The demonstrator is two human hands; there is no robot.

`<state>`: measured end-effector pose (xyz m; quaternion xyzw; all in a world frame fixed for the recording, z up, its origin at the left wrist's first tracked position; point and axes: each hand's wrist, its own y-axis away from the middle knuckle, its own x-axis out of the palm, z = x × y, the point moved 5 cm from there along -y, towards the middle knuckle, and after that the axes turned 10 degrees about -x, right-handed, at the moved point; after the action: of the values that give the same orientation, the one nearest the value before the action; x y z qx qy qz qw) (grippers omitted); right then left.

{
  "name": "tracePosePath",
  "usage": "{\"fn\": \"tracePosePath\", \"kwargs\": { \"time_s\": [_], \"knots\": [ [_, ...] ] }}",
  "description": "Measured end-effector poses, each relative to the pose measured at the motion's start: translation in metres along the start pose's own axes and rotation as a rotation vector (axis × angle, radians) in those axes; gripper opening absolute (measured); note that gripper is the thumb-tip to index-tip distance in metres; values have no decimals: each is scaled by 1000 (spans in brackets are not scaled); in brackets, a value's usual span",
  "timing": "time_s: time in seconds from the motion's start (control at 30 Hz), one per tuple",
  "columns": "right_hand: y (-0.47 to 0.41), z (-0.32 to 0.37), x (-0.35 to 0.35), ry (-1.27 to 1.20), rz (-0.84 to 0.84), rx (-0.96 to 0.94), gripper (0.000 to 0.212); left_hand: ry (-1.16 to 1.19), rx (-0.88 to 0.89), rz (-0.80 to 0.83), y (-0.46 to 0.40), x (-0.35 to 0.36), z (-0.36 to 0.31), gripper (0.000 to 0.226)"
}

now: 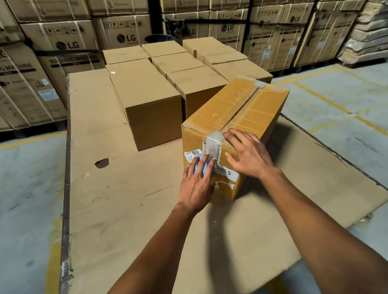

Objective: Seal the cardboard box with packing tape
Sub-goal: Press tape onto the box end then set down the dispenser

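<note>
I see the box (233, 119) on the cardboard sheet (113, 202); tape (213, 145) runs down its near end; my left hand (195, 187) grips something blue, my right hand (248, 155) presses flat and open; next I should rub the tape end down.

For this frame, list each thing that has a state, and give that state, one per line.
Cardboard box: flaps closed, lying on the cardboard sheet.
Packing tape: runs along the top seam and folds down over the near end.
Left hand: pressed flat on the near end, over something blue.
Right hand: flat, fingers at the tape end.
Plain boxes behind: closed.
</note>
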<state>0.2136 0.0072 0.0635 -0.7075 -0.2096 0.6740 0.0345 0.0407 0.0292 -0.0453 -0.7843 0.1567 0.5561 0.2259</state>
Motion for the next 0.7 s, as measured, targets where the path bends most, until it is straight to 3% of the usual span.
{"fn": "tracePosePath", "kwargs": {
  "time_s": [0.13, 0.3, 0.7],
  "knots": [
    [-17, 7, 7, 42, 99, 1, 75, 63, -17, 16, -2, 12, 6, 96],
    [-22, 14, 25, 60, 194, 43, 85, 103, 113, -58, -4, 23, 13, 96],
    [-21, 13, 34, 122, 179, 51, 89, 102, 187, -36, -6, 35, 21, 93]
  ]
}}
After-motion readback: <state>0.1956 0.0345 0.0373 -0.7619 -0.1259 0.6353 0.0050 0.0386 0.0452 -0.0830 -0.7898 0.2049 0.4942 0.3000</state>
